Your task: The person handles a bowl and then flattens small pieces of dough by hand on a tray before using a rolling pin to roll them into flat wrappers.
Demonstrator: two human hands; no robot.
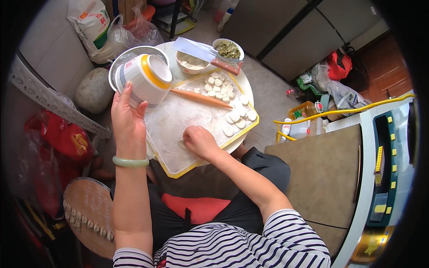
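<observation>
My left hand [129, 115] grips a white bowl with a yellow band [142, 82], tilted over the left of the table with its base toward me. My right hand [199, 142] is at a small round of dough [182, 144] on the floured mat [167, 130]; its fingers are curled at the round's edge, and their grip is partly hidden. A wooden rolling pin [201, 98] lies across the mat. Cut dough pieces [218, 87] and flattened dough discs [235, 115] lie at the mat's right side.
A cleaver [196, 49] rests across a bowl of flour [191, 63], its handle near a bowl of green filling [228, 49]. Behind the held bowl stands a larger metal basin [112, 72]. Filled dumplings [83, 219] line a round wooden board [97, 243] at lower left.
</observation>
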